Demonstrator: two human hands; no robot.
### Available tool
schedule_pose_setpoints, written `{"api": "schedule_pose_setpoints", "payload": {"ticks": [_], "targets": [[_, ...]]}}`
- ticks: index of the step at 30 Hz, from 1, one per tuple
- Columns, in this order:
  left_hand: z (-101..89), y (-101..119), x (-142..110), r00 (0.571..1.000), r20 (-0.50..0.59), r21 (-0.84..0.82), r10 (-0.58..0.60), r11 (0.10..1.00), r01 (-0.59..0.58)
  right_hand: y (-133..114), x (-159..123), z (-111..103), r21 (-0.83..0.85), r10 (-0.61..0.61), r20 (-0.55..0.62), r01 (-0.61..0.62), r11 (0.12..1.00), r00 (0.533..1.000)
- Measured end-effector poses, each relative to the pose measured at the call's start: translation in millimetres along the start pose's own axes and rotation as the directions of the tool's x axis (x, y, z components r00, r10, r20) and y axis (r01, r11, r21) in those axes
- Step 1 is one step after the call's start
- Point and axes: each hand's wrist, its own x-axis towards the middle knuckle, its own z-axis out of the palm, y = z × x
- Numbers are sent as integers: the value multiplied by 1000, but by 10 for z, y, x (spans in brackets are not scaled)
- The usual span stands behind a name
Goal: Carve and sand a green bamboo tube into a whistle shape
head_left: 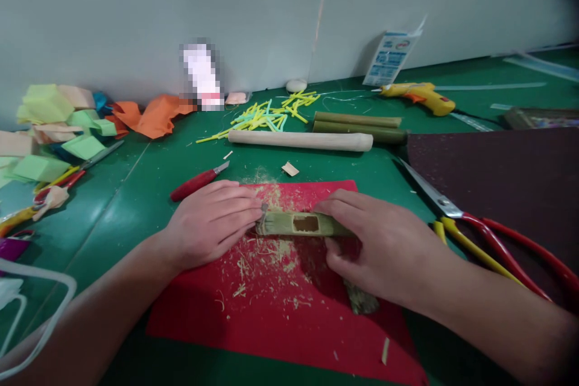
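Observation:
A short bamboo tube (280,224) with a rectangular hole cut in its upper side lies crosswise over the red sheet (190,313). My right hand (366,241) is closed around its right part, thumb in front and fingers behind. Out flat on the sheet, my left hand (215,223) has its fingers stretched, their tips at the tube's left end. Below my right hand pokes the rough end of another bamboo-like piece (362,300), mostly hidden. Pale shavings (284,259) are scattered around the tube. A red-handled carving knife (194,185) rests just beyond my left hand.
Behind lie a pale wooden rod (301,140), green bamboo lengths (357,126) and yellow cut strips (262,116). Large scissors (452,211) sit at right, a yellow glue gun (420,96) farther back. Folded paper pieces (49,108) and orange paper (158,117) fill the left.

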Motion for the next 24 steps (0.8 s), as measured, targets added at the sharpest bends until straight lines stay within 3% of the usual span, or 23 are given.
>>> {"api": "schedule_pose_setpoints", "payload": {"ticks": [9,12,16,24], "targets": [[1,57,35,1000,-26,-97,-8,995,5,12,-13,-18,-13,56,32,-56,998,998],[18,73,44,996,-12,-200,-86,976,82,10,-9,-13,17,60,54,-61,998,997],[42,80,21,973,91,-312,-212,922,230,34,-6,19,35,64,72,-66,997,995],[60,51,-15,935,182,-416,-305,837,354,63,-12,53,-8,42,18,-42,999,999]]}}
